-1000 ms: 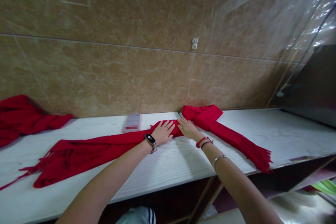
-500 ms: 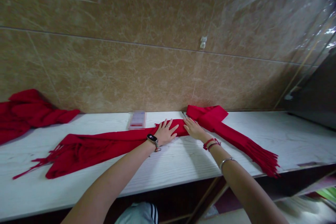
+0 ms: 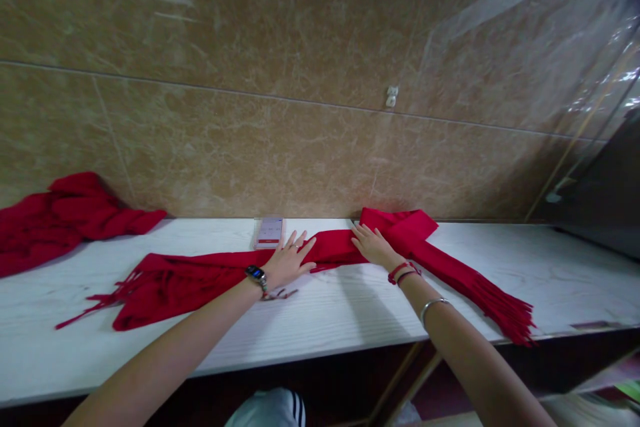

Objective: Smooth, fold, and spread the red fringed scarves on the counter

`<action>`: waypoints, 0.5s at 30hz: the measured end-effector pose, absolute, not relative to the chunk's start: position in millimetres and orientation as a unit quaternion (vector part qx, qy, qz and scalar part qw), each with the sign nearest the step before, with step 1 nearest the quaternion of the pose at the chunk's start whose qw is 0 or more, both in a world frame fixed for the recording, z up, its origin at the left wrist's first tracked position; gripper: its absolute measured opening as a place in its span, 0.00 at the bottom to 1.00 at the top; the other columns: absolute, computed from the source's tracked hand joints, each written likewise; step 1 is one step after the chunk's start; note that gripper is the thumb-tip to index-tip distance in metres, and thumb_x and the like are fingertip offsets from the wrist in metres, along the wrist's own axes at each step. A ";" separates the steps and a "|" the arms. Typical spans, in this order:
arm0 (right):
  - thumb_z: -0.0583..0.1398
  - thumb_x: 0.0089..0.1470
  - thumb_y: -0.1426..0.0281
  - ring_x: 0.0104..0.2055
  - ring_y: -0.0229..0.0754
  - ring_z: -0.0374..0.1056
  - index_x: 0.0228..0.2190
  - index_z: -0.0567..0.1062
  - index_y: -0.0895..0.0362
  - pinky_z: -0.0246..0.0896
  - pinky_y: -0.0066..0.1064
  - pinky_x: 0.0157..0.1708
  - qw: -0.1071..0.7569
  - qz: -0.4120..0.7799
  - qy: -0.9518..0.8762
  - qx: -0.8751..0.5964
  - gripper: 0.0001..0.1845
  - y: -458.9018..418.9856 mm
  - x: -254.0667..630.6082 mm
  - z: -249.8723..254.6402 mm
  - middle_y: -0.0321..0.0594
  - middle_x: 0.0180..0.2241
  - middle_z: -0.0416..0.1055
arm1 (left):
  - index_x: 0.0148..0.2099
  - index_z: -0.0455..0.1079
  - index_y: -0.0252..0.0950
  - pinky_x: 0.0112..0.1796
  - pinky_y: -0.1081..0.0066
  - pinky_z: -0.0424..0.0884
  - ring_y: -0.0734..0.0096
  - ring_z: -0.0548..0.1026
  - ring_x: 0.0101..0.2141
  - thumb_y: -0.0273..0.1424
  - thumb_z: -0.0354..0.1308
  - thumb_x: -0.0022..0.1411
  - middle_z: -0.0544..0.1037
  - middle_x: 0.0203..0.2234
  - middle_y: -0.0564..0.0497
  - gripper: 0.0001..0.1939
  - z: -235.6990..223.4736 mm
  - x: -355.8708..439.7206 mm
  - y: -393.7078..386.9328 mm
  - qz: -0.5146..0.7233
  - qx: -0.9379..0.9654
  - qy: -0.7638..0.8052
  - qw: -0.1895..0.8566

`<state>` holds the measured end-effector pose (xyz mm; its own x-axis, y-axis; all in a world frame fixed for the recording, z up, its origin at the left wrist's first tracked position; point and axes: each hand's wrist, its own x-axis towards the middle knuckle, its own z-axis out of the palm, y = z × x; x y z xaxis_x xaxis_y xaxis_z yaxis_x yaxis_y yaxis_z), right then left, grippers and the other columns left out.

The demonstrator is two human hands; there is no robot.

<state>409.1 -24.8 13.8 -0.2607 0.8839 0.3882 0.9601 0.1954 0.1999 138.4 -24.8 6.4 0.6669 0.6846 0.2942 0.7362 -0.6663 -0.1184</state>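
Observation:
A long red scarf (image 3: 337, 247) lies across the white table, fringed at both ends. Its left part is bunched and wrinkled; on the right a folded strip crosses over and a fringed end slants toward the front edge. My left hand (image 3: 290, 261) rests on the scarf's middle, palm down, fingers spread. To its right, my right hand (image 3: 374, 247) lies flat on the scarf beside the crossing fold, fingers stretched out. Neither hand grips the cloth. A phone-like flat thing (image 3: 270, 232) with a lit face lies just behind my left hand.
A second heap of red cloth (image 3: 75, 220) lies at the table's back left. The white table (image 3: 320, 320) backs onto a brown marbled wall (image 3: 250, 147) with a small white fitting (image 3: 392, 96). A dark appliance-like block (image 3: 600, 180) stands at the right end.
My left hand has slid left along the scarf, away from my right hand, baring more cloth between them. My right hand stays in place on the scarf. The view has shifted slightly.

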 end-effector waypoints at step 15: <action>0.52 0.56 0.67 0.55 0.44 0.58 0.53 0.63 0.65 0.53 0.35 0.54 0.184 -0.015 -0.938 -0.295 0.24 -31.9 186.4 -8.5 0.52 0.53 0.63 | 0.64 0.45 0.37 0.52 0.47 0.53 0.47 0.48 0.59 0.47 0.44 0.60 0.50 0.61 0.42 0.34 -14.5 -105.6 -67.0 -0.067 -0.769 -0.626 0.114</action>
